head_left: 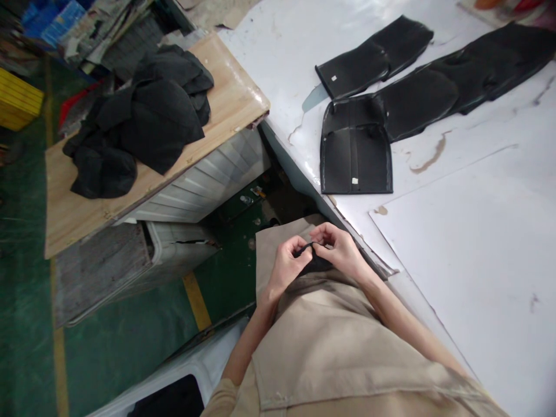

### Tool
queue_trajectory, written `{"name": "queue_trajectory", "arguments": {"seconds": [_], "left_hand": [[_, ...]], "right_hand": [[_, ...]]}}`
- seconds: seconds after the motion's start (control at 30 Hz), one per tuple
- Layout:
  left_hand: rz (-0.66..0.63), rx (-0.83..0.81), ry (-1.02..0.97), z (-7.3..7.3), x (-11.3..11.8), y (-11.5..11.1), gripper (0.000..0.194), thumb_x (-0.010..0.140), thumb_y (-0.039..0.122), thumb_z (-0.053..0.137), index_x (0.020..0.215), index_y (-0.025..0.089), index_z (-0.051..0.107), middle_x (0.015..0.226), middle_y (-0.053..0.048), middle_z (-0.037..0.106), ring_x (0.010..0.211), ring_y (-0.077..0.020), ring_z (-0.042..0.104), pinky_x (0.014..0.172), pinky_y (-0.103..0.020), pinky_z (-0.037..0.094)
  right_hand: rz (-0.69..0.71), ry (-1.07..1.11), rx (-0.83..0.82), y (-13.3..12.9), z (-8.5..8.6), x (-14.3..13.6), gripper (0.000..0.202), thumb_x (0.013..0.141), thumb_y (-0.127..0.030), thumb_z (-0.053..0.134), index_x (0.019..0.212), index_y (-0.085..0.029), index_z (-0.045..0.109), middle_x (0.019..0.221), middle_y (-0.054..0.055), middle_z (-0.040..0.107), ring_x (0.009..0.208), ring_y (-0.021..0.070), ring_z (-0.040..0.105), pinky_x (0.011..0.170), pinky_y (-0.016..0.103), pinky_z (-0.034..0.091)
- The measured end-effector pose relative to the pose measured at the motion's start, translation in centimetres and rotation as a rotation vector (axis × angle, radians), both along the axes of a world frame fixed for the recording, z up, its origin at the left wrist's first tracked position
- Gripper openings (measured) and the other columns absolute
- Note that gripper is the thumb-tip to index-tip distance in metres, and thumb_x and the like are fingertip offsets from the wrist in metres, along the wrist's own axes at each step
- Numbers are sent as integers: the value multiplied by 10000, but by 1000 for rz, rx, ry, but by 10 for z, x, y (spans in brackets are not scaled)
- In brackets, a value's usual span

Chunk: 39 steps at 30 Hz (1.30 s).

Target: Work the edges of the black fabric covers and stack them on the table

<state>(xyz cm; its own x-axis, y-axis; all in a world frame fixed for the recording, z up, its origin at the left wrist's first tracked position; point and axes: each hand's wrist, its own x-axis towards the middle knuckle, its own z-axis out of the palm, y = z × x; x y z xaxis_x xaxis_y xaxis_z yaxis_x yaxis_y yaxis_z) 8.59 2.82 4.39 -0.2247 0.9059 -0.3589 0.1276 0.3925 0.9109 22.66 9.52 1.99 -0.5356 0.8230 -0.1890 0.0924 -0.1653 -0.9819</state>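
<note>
Close to my body, above my lap, my left hand (292, 259) and my right hand (333, 246) meet over a piece of black fabric (318, 263). Both hands pinch its upper edge between thumb and fingers, nearly touching each other. Most of the fabric hangs below the fingers, partly hidden by them. A beige apron (321, 330) covers my front and lap. On the white table, nearest my right hand, lies a flat black pouch-like piece (357, 150) with a small white tag.
Several overlapping black pieces (434, 92) lie along the white table (486, 243). To the left, crumpled black cloth (147, 116) rests on a wooden board (234, 87) above white crates (204, 174). A yellow crate (17, 98) stands on the green floor (108, 359).
</note>
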Motion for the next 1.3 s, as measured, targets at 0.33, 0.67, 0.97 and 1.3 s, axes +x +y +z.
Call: {"name": "queue_trajectory", "arguments": {"seconds": [0.33,0.67,0.97,1.3], "left_hand": [[-4,28,17,-1,3,-4,175,815,265,561,673,164,549,628,24,515,604,-106,456,559,-219,349],[15,9,-5,-2,6,-1,147,787,245,575,668,160,563,633,17,526,612,-109,459,570,-221,353],[40,0,-9,-6,3,-2,152,786,237,569,660,152,554,618,24,518,598,-100,452,555,-207,350],[38,15,-31,-8,3,-2,146,801,233,563,683,146,561,634,18,529,599,-100,462,551,-210,355]], "right_hand": [[-31,132,-310,2,5,-1,237,683,-221,711,894,-171,613,711,-23,621,617,103,562,571,227,416],[-21,62,-153,-2,4,1,218,721,-138,623,935,-178,618,703,-34,595,614,105,531,557,234,377],[47,22,-137,-1,3,9,175,871,-312,572,983,-185,615,763,-4,605,668,130,553,591,250,421],[235,-33,292,-6,5,29,216,799,-221,712,977,-219,590,1140,68,596,1064,231,578,924,368,453]]}}
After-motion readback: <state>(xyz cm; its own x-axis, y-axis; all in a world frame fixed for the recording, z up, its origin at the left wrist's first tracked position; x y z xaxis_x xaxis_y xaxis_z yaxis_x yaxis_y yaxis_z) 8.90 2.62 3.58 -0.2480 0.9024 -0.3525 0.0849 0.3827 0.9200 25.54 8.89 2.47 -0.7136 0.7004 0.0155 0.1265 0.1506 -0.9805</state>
